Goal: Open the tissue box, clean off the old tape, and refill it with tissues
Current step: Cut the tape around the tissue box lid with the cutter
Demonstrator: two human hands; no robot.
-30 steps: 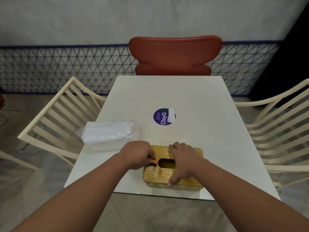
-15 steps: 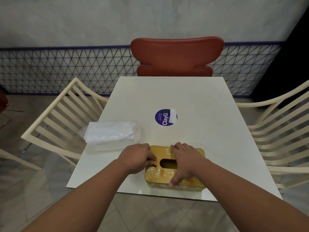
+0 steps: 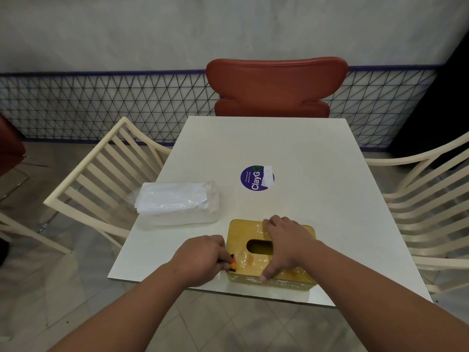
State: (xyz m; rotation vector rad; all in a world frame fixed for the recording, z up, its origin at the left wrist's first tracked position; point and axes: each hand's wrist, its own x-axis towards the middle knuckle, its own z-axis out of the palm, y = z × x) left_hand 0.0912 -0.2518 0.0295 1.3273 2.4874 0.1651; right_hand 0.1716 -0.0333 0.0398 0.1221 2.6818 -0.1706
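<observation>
Head view: I see the box [image 3: 271, 250], yellow wood, at the near edge of the table [image 3: 317, 189], top face up with the oval slot showing. White tape scraps are stuck on its top and near side.

Right hand [image 3: 286, 245] lies over the right part of the box, fingers hooked over the far edge, thumb pressing on the near side. Grip closed around the box.

Left hand [image 3: 203, 257] is just left of the box, fingers curled round a small orange and black tool [image 3: 232, 263]. The tool tip sits at the box's near-left corner, touching the top. I can't make out what the tool is, too small.

Tissue pack [image 3: 177, 204], clear wrap, lies on the table at the left, apart from the box on its far-left side.

Purple round sticker [image 3: 256, 178] mid-table, beyond the box. Red chair [image 3: 275, 85] at the far end, cream slatted chairs left [image 3: 101, 174] and right [image 3: 426, 199].
</observation>
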